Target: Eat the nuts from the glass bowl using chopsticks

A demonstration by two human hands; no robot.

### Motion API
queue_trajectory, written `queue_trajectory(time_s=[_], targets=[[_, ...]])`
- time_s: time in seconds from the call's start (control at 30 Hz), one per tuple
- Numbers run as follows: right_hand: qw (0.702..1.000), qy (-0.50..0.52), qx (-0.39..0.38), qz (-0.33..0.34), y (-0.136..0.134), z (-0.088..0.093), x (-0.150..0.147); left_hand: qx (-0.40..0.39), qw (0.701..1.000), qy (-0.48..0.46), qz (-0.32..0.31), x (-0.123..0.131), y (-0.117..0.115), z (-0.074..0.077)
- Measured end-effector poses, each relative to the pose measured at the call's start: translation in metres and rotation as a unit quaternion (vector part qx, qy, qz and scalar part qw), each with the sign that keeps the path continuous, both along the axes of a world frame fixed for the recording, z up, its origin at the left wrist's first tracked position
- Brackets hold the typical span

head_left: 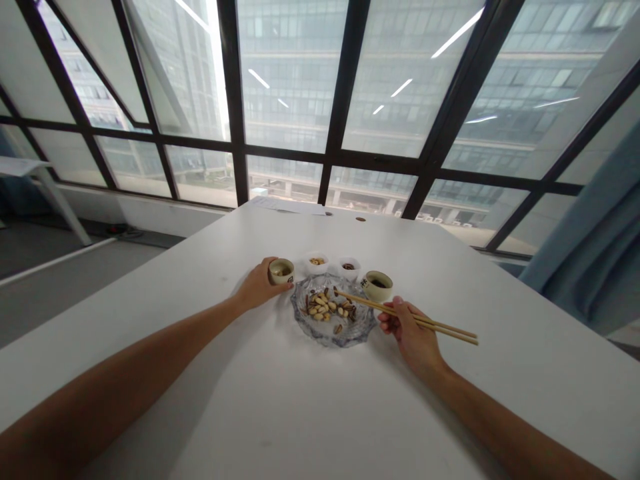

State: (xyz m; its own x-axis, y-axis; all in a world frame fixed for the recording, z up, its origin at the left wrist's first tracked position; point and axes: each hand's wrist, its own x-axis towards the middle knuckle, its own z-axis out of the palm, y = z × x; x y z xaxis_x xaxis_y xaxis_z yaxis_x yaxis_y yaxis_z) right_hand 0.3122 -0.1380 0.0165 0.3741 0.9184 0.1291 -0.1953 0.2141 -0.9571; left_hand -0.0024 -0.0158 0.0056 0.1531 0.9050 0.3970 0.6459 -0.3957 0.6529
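My left hand (pixel 260 285) is wrapped round a small pale-green cup (pixel 275 278) with a dark character on its side. In my right hand (pixel 409 329) is a pair of wooden chopsticks (pixel 445 327), their tips over a clear glass dish (pixel 327 341). A small dark seed (pixel 336 291) sits at the tips; I cannot tell whether it is pinched. Pistachios (pixel 320 307) and dark seeds (pixel 351 312) lie mixed in the dish. Beside it on the right stands a second pale-green cup (pixel 379 287), dark inside.
Behind the dish stand two small white bowls, one with light nuts (pixel 317 263), one with dark seeds (pixel 349 267). Papers (pixel 287 205) and a brown round piece (pixel 361 219) lie at the white table's (pixel 280 413) far end, before windows. A blue curtain (pixel 590 247) hangs right.
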Motion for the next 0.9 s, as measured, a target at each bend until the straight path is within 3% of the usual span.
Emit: queue_trajectory(time_s=[0.2,0.3,0.4,0.53,0.73,0.9], targets=[[1.000,-0.001,0.022,-0.015,0.001,0.000,-0.002,-0.044,0.999,0.000,0.024,0.001,0.005,0.007],[0.999,-0.017,0.036,-0.017,0.002,0.002,-0.001,0.007,0.997,0.071,0.032,0.014,0.009,0.026],[0.998,-0.036,0.056,-0.020,0.005,0.004,0.002,0.060,0.982,0.177,-0.006,0.038,0.018,0.049],[0.994,-0.050,0.087,-0.033,0.011,0.010,0.011,0.001,0.966,0.256,-0.032,0.076,0.034,0.069],[0.986,-0.060,0.128,-0.084,0.020,0.017,0.023,-0.032,0.948,0.306,-0.079,0.122,0.044,0.075],[0.984,-0.060,0.134,-0.101,0.024,0.016,0.030,-0.046,0.940,0.316,-0.117,0.145,0.042,0.074]])
